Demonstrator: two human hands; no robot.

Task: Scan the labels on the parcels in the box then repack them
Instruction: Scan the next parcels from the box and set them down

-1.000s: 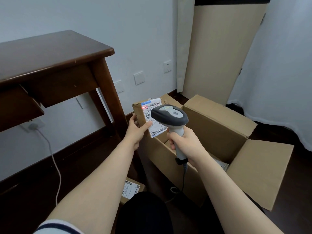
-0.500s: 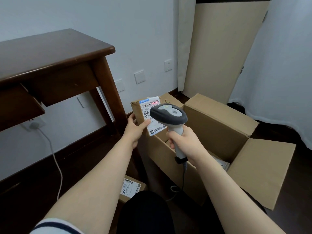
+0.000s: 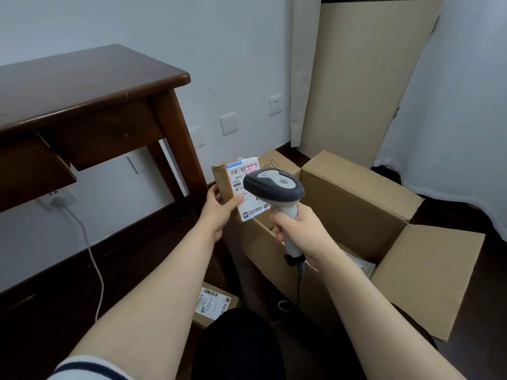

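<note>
Pale walls (image 3: 137,28) and a dark floor (image 3: 123,270) framed the corner where we sat, with a wooden desk (image 3: 82,86) on our left and the open cardboard box (image 3: 356,204) ahead of us. Our left hand (image 3: 219,209) gripped a small brown parcel (image 3: 223,179) by its lower edge, thumb laid across the face, holding it upright just above the box's near-left corner. Our right hand (image 3: 299,226) was wrapped round the handle of the scanner (image 3: 274,185), its head aimed at the label (image 3: 241,176), and a red glow (image 3: 251,167) sat on the barcode at the top. We judged the scanning step to be in hand for this parcel.

A second labelled parcel (image 3: 214,303) lay on the floor by our knee (image 3: 236,341), outside the box, and a pale packet (image 3: 359,263) showed inside it. The next move, we reckoned, called for setting the held parcel aside and taking up another with its label turned toward the scanner.
</note>
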